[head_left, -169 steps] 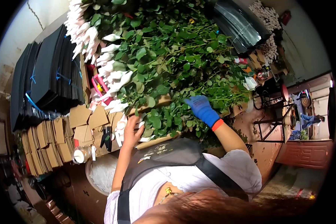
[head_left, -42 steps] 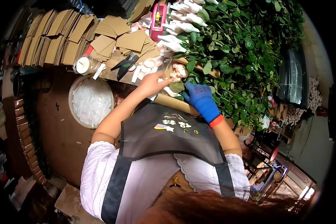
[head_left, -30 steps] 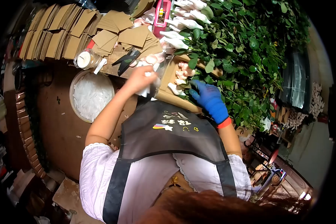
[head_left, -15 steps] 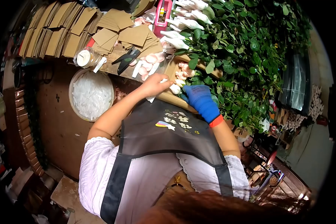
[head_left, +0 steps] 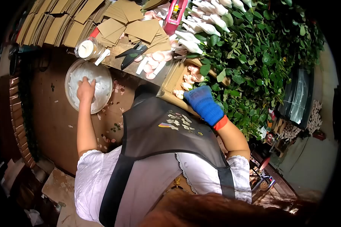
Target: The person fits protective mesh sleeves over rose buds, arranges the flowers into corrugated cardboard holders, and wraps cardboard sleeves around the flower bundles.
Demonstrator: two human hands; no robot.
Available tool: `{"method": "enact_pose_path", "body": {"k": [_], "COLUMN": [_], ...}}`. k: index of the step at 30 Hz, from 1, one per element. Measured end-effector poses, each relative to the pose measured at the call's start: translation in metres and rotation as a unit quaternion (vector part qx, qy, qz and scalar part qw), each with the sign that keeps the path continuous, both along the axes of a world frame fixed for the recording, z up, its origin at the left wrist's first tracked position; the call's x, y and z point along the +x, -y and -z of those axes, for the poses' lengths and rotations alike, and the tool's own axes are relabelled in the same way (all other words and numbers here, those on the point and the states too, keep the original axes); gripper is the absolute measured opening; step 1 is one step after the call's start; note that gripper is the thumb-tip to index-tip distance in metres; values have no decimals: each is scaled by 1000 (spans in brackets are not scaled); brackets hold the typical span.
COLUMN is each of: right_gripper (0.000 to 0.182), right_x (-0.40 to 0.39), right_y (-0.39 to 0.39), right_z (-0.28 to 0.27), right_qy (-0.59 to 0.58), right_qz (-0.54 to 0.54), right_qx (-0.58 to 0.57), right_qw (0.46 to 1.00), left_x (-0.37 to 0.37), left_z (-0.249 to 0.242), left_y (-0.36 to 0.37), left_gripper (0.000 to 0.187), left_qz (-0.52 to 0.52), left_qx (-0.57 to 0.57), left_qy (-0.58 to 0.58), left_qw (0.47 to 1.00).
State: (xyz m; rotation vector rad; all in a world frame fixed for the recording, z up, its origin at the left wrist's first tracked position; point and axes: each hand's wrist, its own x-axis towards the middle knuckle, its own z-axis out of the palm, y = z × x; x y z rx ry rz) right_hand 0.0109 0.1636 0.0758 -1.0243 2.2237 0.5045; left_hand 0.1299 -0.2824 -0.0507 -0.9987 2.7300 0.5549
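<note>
My bare left hand (head_left: 86, 90) reaches into a round tub (head_left: 107, 99) on the left, fingers apart among the white flower sleeves (head_left: 79, 72) that fill it. My right hand (head_left: 201, 101), in a blue knitted glove, is closed beside a cardboard box edge on the bench, around a pink rose (head_left: 178, 93) just under its head. The grip on the stem is partly hidden by the glove. Several more pink roses (head_left: 192, 77) lie next to it in the cardboard tray (head_left: 174, 73), their leafy stems pointing right.
Leafy stems (head_left: 250, 75) with white-sleeved heads (head_left: 208, 28) pile up on the right. On the bench are a black stapler (head_left: 132, 55), loose petals (head_left: 155, 60), cardboard pieces (head_left: 142, 30), a clear jar (head_left: 88, 49) and a pink tape dispenser (head_left: 174, 17). Petals litter the floor.
My left hand has left the roses at the tray and moved left and down into the tub of sleeves. My gloved right hand stays by the roses.
</note>
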Motion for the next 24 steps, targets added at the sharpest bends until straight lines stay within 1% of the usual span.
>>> {"method": "enact_pose_path", "body": {"k": [1,2,3,4,5,6,7,9,10,11,12,13,14,17,18,21,22,24], "right_gripper": [12,13,13,13,13,13,12,12,10,12,14,17,18,18,23,29,33,32], "right_x": [0,-1,-2,-3,-3,-2,0,3,2,1,3,7,11,18,23,16,16,20], "right_y": [3,6,9,10,11,13,14,13,6,-3,-13,-21,-30,-32,-36,-27,-29,-34], "right_z": [1,7,7,6,5,3,1,-2,1,-2,-8,-15,-29,-38,-27,15,17,14], "right_qy": [-14,1,0,0,-2,-6,-11,-22,-15,-18,-22,-26,-23,-102,-127,-139,-146,-123], "right_qz": [-13,-14,-26,-38,-52,-41,-31,-11,-12,9,33,60,111,285,280,238,246,329], "right_qx": [-7,18,15,14,14,13,12,9,-4,-43,-83,-125,-201,-274,-288,-168,-192,-341], "right_qw": [1000,1000,1000,999,999,999,999,1000,1000,999,996,990,973,913,907,947,939,872], "left_x": [1,-2,-14,-30,-49,-67,-77,-86,-88,-89,-90,-90,-90,-91,-92,-92,-92,-90], "left_z": [-8,-15,-19,-22,-27,-50,-73,-91,-84,-74,-71,-69,-66,-68,-70,-71,-72,-71], "left_y": [-5,-14,-30,-53,-82,-128,-169,-227,-243,-256,-263,-264,-263,-263,-263,-264,-264,-263], "left_gripper": [39,42,45,48,49,53,62,78,81,84,79,77,76,71,71,69,68,65], "left_qz": [39,78,98,114,169,140,184,292,327,362,358,359,359,348,349,347,344,339], "left_qx": [-140,-276,-162,-43,71,249,276,289,297,304,325,336,347,377,378,390,390,379], "left_qy": [7,13,-60,-132,-178,-205,-213,-194,-196,-196,-123,-108,-93,-45,-38,-32,-36,-57], "left_qw": [989,958,980,984,967,936,919,891,876,859,867,864,861,857,857,853,853,859]}}
